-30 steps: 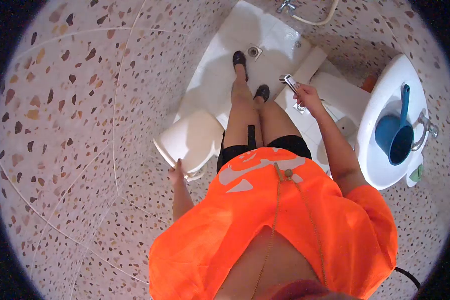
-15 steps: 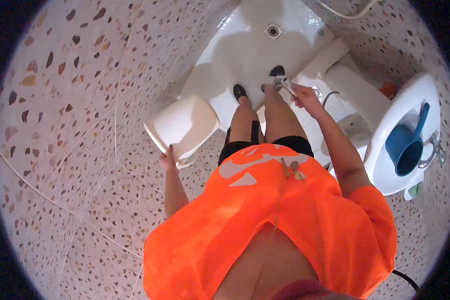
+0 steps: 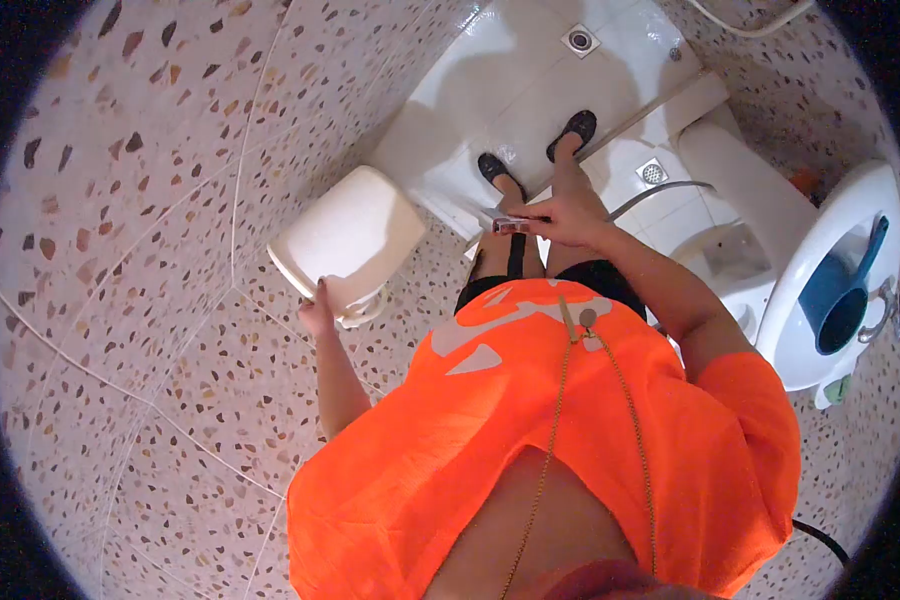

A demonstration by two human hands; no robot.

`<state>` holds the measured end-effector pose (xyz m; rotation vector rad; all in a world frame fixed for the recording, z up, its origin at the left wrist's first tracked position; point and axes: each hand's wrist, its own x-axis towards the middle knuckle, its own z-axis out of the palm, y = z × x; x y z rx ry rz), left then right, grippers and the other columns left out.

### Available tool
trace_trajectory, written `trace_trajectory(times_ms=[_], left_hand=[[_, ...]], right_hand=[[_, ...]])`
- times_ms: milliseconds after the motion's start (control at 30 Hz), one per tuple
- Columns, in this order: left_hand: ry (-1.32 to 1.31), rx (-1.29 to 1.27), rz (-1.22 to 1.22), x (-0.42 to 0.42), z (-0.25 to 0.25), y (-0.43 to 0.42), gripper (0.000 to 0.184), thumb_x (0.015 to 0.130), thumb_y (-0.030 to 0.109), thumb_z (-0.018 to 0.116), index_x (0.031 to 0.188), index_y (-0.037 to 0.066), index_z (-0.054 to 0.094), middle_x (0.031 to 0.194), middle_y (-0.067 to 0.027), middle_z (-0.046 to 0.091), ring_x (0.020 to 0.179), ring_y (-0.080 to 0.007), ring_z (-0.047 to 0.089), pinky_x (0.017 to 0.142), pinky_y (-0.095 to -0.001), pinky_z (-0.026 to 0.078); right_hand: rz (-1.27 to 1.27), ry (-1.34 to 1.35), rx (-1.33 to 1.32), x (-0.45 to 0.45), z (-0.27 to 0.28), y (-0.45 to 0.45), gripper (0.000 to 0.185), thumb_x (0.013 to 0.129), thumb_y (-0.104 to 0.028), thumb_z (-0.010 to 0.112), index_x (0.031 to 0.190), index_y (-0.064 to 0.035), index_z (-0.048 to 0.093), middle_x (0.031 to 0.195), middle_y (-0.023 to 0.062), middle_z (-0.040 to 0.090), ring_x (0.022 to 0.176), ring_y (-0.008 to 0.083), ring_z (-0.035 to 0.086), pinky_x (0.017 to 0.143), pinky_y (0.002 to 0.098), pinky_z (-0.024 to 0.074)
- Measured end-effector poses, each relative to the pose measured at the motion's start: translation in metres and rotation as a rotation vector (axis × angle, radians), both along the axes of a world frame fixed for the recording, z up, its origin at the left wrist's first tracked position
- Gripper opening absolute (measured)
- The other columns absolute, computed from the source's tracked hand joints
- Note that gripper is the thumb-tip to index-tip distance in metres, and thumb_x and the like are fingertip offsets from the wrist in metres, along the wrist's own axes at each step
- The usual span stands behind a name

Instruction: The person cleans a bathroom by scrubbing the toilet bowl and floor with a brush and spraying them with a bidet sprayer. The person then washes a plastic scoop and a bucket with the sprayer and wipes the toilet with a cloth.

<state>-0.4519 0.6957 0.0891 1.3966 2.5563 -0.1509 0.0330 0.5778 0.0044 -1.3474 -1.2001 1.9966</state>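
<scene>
My left hand [image 3: 317, 312] grips the rim of a cream plastic bin [image 3: 355, 240], which is tilted on its side near the speckled wall. The thumb lies over the rim and the other fingers are hidden. My right hand [image 3: 570, 218] is closed around a silver handheld sprayer [image 3: 505, 222], held in front of my thighs. The sprayer's head points left, toward the bin. From behind my right wrist a grey hose [image 3: 660, 190] curves off to the right. I cannot tell whether water is coming out.
On the right, a white sink [image 3: 785, 345] holds a blue dipper [image 3: 840, 312] beside a metal faucet [image 3: 878, 310]. A square drain [image 3: 580, 41] is set in the white floor, with another drain [image 3: 652, 172] beyond a low raised edge [image 3: 670, 105]. Speckled walls stand close by.
My right hand has brought the sprayer left and closer to my body, turning its head toward the bin. The bin and my left hand have shifted slightly left. My feet appear repositioned.
</scene>
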Motion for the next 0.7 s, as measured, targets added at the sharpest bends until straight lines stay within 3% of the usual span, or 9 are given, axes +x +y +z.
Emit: trace_trajectory(times_ms=[67,167,267,367,400,433,533,633,700], left_hand=[[0.05,0.016,0.038,-0.018,-0.003,0.0,0.065,0.062,0.056,0.065,0.074,-0.008,0.062,0.068,-0.017,0.062,0.062,-0.0243,0.06,0.06,-0.0356,0.046],[-0.087,0.043,0.001,-0.055,-0.009,0.001,0.067,0.061,0.057,0.066,0.075,-0.009,0.061,0.068,-0.0169,0.062,0.063,-0.024,0.06,0.06,-0.0362,0.046],[-0.06,0.008,0.03,-0.019,0.015,0.016,0.065,0.063,0.052,0.067,0.076,-0.011,0.06,0.069,-0.0171,0.061,0.061,-0.0225,0.059,0.06,-0.0362,0.046],[-0.065,-0.044,0.121,-0.029,0.017,0.015,0.058,0.065,0.046,0.07,0.076,-0.01,0.06,0.067,-0.0133,0.061,0.059,-0.0169,0.057,0.056,-0.0321,0.046],[-0.252,0.038,0.149,-0.021,0.019,0.014,0.052,0.066,0.041,0.071,0.076,-0.009,0.06,0.067,-0.0112,0.06,0.058,-0.0146,0.056,0.053,-0.029,0.045],[-0.439,0.124,0.173,-0.018,0.019,0.017,0.046,0.066,0.037,0.072,0.076,-0.007,0.06,0.066,-0.0091,0.06,0.057,-0.0123,0.055,0.051,-0.0259,0.044],[-0.457,0.05,0.216,-0.028,0.017,0.022,0.036,0.068,0.029,0.073,0.075,-0.004,0.06,0.063,-0.0044,0.057,0.051,-0.0085,0.051,0.044,-0.022,0.039],[-0.527,0.038,0.229,-0.044,0.004,0.02,0.033,0.068,0.027,0.072,0.074,-0.003,0.06,0.061,-0.0031,0.055,0.049,-0.0077,0.048,0.042,-0.0215,0.037],[-0.551,0.044,0.235,-0.042,0.002,0.019,0.032,0.069,0.026,0.072,0.074,-0.003,0.06,0.061,-0.0023,0.055,0.048,-0.0072,0.047,0.042,-0.0212,0.037]], right_hand=[[-0.077,0.121,0.234,-0.018,-0.014,-0.016,0.032,0.084,-0.017,0.052,0.114,-0.008,0.053,0.08,0.0071,0.062,0.071,0.012,0.058,0.066,0.0255,0.0449],[0.07,-0.03,0.224,-0.042,-0.054,-0.043,0.03,0.084,-0.016,0.052,0.112,-0.0054,0.054,0.084,0.0098,0.063,0.075,0.0133,0.06,0.068,0.0268,0.0458],[-0.231,0.026,0.064,-0.047,-0.083,-0.048,0.022,0.084,-0.019,0.053,0.099,-0.0038,0.06,0.068,0.0019,0.058,0.06,0.0091,0.053,0.054,0.0234,0.0438],[-0.369,-0.02,-0.151,-0.032,-0.057,-0.029,0.023,0.086,-0.026,0.049,0.08,-0.0063,0.06,0.062,-0.0028,0.051,0.054,0.0043,0.046,0.048,0.0184,0.0375],[-0.445,-0.013,-0.179,-0.03,-0.055,-0.023,0.025,0.087,-0.028,0.048,0.077,-0.0073,0.058,0.061,-0.003,0.05,0.053,0.0034,0.044,0.047,0.0177,0.0361],[-0.442,-0.017,-0.177,-0.027,-0.055,-0.016,0.025,0.087,-0.028,0.048,0.077,-0.0073,0.058,0.061,-0.003,0.05,0.053,0.0034,0.044,0.047,0.0177,0.0361],[-0.394,0.043,-0.177,-0.031,-0.067,-0.01,0.031,0.086,-0.031,0.05,0.098,-0.0027,0.059,0.063,-0.0005,0.052,0.056,0.0064,0.047,0.048,0.0208,0.0381],[-0.52,-0.029,0.005,-0.037,-0.051,-0.003,0.025,0.088,-0.029,0.046,0.082,-0.007,0.055,0.062,-0.0044,0.049,0.051,0.003,0.043,0.044,0.0172,0.0336],[-0.5,-0.12,-0.129,-0.026,-0.046,0.002,0.025,0.089,-0.028,0.046,0.081,-0.0063,0.055,0.06,-0.0038,0.049,0.05,0.0034,0.042,0.043,0.0179,0.0327]])
